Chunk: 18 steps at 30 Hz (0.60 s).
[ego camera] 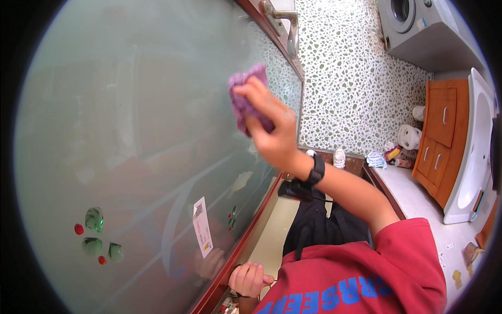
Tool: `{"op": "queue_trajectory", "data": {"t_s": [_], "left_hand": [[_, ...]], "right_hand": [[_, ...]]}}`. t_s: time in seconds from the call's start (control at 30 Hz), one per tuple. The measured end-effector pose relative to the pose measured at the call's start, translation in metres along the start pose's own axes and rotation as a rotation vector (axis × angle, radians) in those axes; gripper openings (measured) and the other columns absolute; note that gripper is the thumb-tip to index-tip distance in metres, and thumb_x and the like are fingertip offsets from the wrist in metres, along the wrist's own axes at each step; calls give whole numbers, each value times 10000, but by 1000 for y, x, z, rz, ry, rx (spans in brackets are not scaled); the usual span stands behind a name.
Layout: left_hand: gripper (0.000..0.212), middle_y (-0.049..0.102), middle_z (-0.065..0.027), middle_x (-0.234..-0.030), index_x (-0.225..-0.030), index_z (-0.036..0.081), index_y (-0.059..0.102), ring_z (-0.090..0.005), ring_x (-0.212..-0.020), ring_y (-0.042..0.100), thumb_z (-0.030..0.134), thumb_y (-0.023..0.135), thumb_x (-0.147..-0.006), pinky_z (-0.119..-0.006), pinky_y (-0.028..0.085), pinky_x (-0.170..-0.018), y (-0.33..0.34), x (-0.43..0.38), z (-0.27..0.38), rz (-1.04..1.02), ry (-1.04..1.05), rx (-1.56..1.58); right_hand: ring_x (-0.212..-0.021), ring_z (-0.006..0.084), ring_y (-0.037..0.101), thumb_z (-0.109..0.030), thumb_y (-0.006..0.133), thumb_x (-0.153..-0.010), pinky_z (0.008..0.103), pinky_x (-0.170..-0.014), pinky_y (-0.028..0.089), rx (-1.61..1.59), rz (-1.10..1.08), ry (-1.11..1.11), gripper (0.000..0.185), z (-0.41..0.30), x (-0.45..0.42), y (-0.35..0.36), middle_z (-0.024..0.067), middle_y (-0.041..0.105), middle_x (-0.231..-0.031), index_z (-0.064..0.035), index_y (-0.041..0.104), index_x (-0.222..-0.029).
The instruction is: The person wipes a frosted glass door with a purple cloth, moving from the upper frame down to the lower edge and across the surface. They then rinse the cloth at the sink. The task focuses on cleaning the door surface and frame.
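Note:
My right hand (pixel 274 125) grips a crumpled purple cloth (pixel 251 98) against a frosted glass door panel (pixel 117 157). A black band (pixel 316 170) circles that wrist. Lower down, my left hand (pixel 248 278) is curled beside the door's reddish-brown frame (pixel 235 255); whether anything is inside its fingers is hidden. On the glass are a white sticker (pixel 202 227) bearing writing and a printed code, a torn pale sticker remnant (pixel 242 180), and green and red decorations (pixel 93 247). Above the cloth, a metal lever handle (pixel 293 37) projects from the frame.
Beyond the door lies a pebble-patterned floor (pixel 333 98). At the right stand a front-loading washing machine (pixel 427 35) and a wooden vanity cabinet (pixel 443 114) with a white basin (pixel 470 165). Toilet rolls (pixel 409 136) and a crumpled cloth (pixel 376 160) lie beside the cabinet.

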State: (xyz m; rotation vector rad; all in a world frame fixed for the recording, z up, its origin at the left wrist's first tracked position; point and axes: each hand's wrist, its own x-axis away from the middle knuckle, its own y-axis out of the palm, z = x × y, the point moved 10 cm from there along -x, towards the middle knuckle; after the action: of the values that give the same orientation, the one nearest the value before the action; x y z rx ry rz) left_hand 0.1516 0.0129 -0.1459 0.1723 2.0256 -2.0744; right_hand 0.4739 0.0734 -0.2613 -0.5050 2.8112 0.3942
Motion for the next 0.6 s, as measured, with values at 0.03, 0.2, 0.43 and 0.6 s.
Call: {"op": "queue_trajectory", "data": {"t_s": [0.03,0.2,0.43,0.6], "left_hand": [[247,699,-76,-809,-923,26,697,-248,-722,696,194,565,-800,-364,565,-657,-1,1,1,13,7,-5],[236,698,-76,-820,-908,33,697,-244,-724,698,199,558,-814,-363,567,-655,-2,4,2,36,29,-20],[235,695,-76,-805,-915,30,695,-247,-709,693,188,553,-814,-366,563,-649,-1,5,-2,64,32,-12],[241,690,-90,-799,-931,18,684,-253,-700,690,193,543,-843,-369,559,-631,1,5,1,25,53,-21]], "right_hand": [[-930,295,716,117,592,-748,395,-872,572,19,61,-19,411,-3,-5,-5,142,726,-1136,-32,746,-1099],[-977,270,727,32,610,-749,393,-875,595,-50,-284,-680,364,-100,42,24,111,728,-1140,-12,763,-1077],[-1071,380,704,133,542,-725,418,-929,570,-3,-21,-14,550,-10,-13,7,171,690,-1250,-15,691,-1233],[-1142,347,658,15,584,-784,474,-1029,521,17,-233,-371,460,-42,52,29,144,664,-1270,-54,702,-1223]]}}
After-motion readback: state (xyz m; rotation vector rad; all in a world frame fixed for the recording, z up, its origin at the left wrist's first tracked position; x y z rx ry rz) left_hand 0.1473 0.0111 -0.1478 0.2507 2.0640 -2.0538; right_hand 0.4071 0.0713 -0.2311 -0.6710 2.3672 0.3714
